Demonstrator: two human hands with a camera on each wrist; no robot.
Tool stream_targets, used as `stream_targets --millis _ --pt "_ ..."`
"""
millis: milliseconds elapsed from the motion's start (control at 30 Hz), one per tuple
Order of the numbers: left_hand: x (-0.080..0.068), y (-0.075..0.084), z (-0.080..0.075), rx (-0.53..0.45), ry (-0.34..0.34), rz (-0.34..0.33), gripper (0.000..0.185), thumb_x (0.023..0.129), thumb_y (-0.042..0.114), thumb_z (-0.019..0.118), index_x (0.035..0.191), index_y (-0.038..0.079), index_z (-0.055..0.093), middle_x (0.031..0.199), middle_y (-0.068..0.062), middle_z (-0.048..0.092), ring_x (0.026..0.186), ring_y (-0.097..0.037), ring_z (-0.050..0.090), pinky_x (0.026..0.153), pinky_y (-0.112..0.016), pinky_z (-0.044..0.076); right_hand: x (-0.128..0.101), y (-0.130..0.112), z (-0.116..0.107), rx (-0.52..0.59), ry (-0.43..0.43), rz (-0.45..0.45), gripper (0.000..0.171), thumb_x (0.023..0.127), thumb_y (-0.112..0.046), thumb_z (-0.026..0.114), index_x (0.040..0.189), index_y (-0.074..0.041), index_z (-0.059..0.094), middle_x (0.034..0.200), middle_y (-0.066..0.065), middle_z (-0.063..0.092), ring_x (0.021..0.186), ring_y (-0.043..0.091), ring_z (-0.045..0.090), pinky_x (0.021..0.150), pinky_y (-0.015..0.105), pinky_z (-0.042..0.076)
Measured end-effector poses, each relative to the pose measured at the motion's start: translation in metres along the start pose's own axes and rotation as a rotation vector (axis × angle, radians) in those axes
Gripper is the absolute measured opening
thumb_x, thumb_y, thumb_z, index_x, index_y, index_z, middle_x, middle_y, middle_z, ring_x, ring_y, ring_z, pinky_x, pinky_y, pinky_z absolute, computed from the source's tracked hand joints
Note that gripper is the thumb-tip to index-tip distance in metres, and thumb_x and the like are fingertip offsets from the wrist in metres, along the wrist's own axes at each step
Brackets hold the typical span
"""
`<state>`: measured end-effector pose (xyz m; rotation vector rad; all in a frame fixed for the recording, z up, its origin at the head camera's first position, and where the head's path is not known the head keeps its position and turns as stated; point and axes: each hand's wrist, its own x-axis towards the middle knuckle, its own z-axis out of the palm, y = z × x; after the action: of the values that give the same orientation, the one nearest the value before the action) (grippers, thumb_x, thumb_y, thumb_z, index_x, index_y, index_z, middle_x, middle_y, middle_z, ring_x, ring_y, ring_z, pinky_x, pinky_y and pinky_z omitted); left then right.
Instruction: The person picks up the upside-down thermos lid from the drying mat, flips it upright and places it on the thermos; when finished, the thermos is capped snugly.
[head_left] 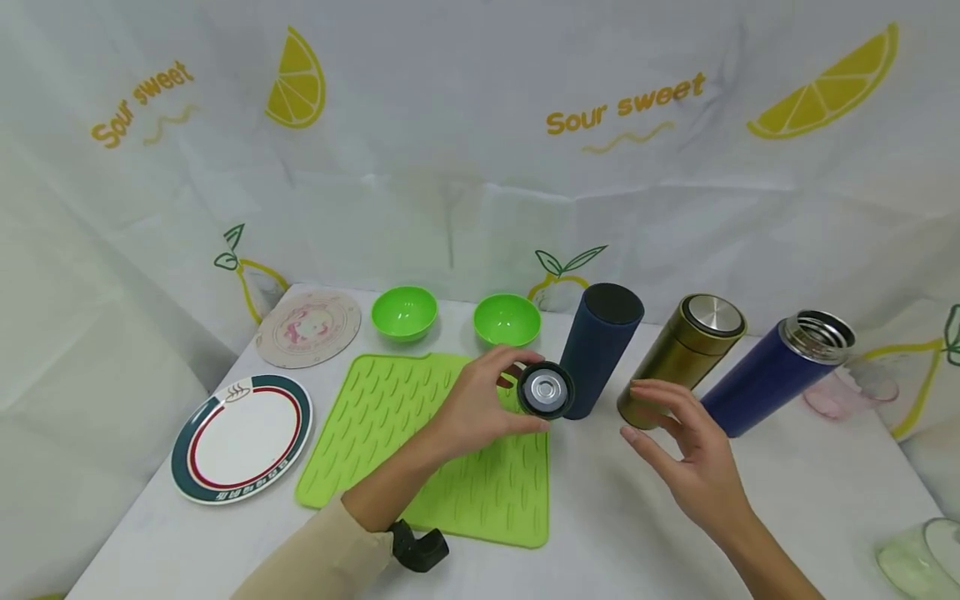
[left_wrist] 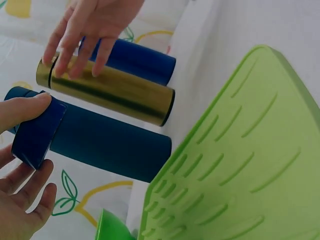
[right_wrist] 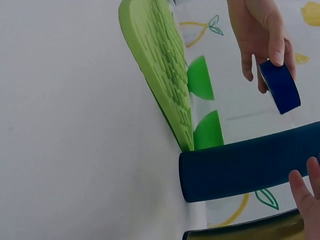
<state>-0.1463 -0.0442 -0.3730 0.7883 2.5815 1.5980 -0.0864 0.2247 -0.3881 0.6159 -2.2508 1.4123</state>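
Note:
My left hand (head_left: 480, 404) pinches a dark blue bottle lid (head_left: 546, 390) between thumb and fingers, its silver underside turned toward the head camera. In the left wrist view the blue side of that lid (left_wrist: 39, 131) shows. My right hand (head_left: 693, 454) holds nothing; its fingers are spread and loosely bent in front of the gold thermos (head_left: 678, 350). I cannot tell whether it touches that thermos. Just right of the lid stands a dark blue thermos (head_left: 602, 350) with its top on. The bright blue thermos (head_left: 776, 371), at the right, has an uncovered steel mouth.
A green ridged mat (head_left: 480, 492) lies under my left forearm. Behind it sit two green bowls (head_left: 405, 314). A rimmed plate (head_left: 243, 437) and a round pink-patterned mat (head_left: 309, 329) are at left. A pink glass (head_left: 847, 393) and a pale green jar (head_left: 911, 558) stand at right.

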Motion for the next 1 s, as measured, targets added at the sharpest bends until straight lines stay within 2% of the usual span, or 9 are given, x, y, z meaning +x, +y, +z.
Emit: stream_targets --millis 67,200,300,500,767,1000 --pt "0.002 0.001 0.001 -0.001 -0.001 0.014 0.07 0.069 0.017 0.095 0.132 0.017 0.064 0.126 0.0 0.065 0.105 -0.015 0.065 0.094 -0.036 0.059 0.004 0.0 0.004 0.017 -0.049 0.023 0.055 0.081 0.021 0.069 0.132 0.005 0.059 0.134 -0.008 0.059 0.123 0.0 0.06 0.099 0.011 0.052" --pt "0.002 0.003 0.001 0.007 0.001 0.029 0.071 0.069 0.016 0.095 0.133 0.016 0.064 0.126 0.0 0.066 0.105 -0.016 0.066 0.091 -0.027 0.057 0.013 0.0 0.013 0.09 -0.12 0.071 0.051 0.087 0.016 0.068 0.135 0.005 0.056 0.136 0.001 0.059 0.123 0.0 0.062 0.098 0.014 0.054" --pt "0.002 0.004 0.002 0.006 0.005 0.032 0.07 0.069 0.016 0.095 0.132 0.016 0.064 0.126 -0.001 0.066 0.104 -0.016 0.066 0.091 -0.025 0.056 0.018 0.0 0.018 0.153 -0.149 0.094 0.049 0.09 0.014 0.066 0.137 0.006 0.055 0.138 0.007 0.057 0.123 0.002 0.064 0.097 0.016 0.055" --pt "0.001 0.005 0.004 -0.008 -0.008 0.035 0.07 0.07 0.016 0.094 0.134 0.017 0.063 0.127 0.0 0.065 0.107 -0.015 0.065 0.093 -0.027 0.057 0.023 -0.001 0.024 0.239 -0.168 0.099 0.045 0.092 0.013 0.062 0.137 0.005 0.057 0.138 0.001 0.058 0.118 0.001 0.067 0.095 0.016 0.056" --pt "0.004 0.008 0.009 -0.022 -0.028 0.055 0.069 0.071 0.014 0.094 0.134 0.015 0.063 0.131 -0.001 0.064 0.109 -0.016 0.065 0.095 -0.031 0.058 0.024 -0.001 0.025 0.214 -0.178 0.112 0.039 0.093 0.01 0.064 0.131 0.003 0.062 0.134 -0.001 0.061 0.113 0.001 0.069 0.091 0.017 0.058" --pt "0.006 0.007 0.011 -0.041 -0.035 0.065 0.07 0.072 0.01 0.093 0.134 0.012 0.063 0.133 -0.004 0.064 0.111 -0.019 0.066 0.097 -0.039 0.059 0.024 0.001 0.025 0.241 -0.178 0.133 0.041 0.09 0.012 0.067 0.13 0.008 0.062 0.13 -0.013 0.063 0.112 0.0 0.068 0.09 0.017 0.059"
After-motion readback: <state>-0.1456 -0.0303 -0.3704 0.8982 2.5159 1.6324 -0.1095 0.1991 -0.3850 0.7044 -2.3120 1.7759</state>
